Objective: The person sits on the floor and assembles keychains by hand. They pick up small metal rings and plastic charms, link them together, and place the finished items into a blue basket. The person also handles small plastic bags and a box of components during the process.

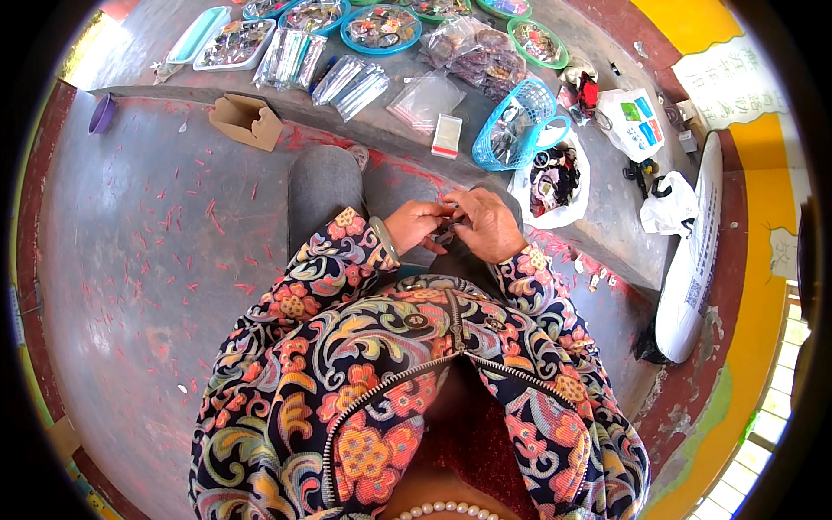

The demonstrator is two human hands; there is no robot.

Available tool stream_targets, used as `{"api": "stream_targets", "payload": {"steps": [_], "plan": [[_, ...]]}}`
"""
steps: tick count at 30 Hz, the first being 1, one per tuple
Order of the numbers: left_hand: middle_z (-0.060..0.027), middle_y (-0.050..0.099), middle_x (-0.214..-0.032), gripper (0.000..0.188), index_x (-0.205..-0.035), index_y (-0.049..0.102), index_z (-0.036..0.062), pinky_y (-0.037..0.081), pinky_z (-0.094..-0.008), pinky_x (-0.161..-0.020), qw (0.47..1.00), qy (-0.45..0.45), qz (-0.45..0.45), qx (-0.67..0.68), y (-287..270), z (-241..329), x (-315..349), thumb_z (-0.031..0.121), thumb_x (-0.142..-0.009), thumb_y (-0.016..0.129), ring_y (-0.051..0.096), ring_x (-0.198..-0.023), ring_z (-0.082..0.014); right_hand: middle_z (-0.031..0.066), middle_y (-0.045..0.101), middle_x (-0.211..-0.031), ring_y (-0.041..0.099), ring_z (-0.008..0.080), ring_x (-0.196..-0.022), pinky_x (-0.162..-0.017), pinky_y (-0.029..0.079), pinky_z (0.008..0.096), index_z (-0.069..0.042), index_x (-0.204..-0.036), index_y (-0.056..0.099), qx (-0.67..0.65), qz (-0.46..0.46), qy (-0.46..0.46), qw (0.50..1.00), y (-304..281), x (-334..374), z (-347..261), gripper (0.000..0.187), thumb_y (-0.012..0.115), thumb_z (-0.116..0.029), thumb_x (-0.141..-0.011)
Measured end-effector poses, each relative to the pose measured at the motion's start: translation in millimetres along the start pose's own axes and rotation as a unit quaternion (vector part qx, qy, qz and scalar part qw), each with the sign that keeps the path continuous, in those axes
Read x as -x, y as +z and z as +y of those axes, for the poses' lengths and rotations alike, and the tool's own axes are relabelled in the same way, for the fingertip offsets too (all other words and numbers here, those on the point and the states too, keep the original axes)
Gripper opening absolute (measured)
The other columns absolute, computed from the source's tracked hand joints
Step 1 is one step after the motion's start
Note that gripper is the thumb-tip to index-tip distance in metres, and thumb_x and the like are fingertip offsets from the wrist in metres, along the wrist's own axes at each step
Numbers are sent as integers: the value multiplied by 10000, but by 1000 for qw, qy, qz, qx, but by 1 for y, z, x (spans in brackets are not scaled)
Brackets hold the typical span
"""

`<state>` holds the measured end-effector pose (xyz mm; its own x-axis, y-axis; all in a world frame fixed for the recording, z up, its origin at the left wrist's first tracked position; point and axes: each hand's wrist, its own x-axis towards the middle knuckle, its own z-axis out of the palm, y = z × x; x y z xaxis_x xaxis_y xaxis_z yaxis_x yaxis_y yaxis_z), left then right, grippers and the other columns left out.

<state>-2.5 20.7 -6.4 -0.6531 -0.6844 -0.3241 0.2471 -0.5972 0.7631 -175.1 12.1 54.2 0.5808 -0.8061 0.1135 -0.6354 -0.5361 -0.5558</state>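
Over my lap, my left hand (418, 227) and my right hand (490, 224) meet, fingers bent and pressed together. Between their fingertips is a small dark, partly shiny thing (444, 232); fingers hide most of it, so its kind does not show. A pale bangle (383, 237) circles my left wrist. Past my right hand stands a blue plastic basket (485, 143) with small packed items in it. Beside it, a white plastic bag (579, 186) gapes around dark and coloured small pieces.
On the raised ledge are clear bags (425, 102), a small white box (446, 136), silvery packets (351, 87) and a blue round tray (381, 48) of small goods. An open cardboard box (245, 121) lies left. Red scraps litter the floor (156, 260). A long white sack (693, 269) leans right.
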Motion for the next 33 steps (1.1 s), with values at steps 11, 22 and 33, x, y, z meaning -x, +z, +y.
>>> {"api": "stream_targets", "payload": {"steps": [11,22,33], "plan": [[-71,506,-1106,353,-1190,418,3,504,-293,-672,999,-13,21,36,-1,2,2,134,-865,374,530,-932,-153,102,555,-838,547,233,-794,-705,421,328,-94,-1028,506,-34,-4,73,997,2,-1,-5,426,636,-58,-623],[-13,536,-1061,348,-1191,446,79,479,-253,-663,998,-16,25,47,-2,3,2,174,-861,391,543,-941,-129,88,575,-897,513,243,-875,-759,410,325,-62,-816,636,-63,89,43,993,-4,5,16,162,639,-131,-669],[-66,532,-1051,350,-1204,416,39,486,-294,-747,997,10,-6,74,-2,-2,-1,128,-877,330,544,-884,-129,81,559,-914,486,252,-903,-783,394,337,-87,-714,656,-70,19,52,996,12,5,12,98,631,-145,-639]]}}
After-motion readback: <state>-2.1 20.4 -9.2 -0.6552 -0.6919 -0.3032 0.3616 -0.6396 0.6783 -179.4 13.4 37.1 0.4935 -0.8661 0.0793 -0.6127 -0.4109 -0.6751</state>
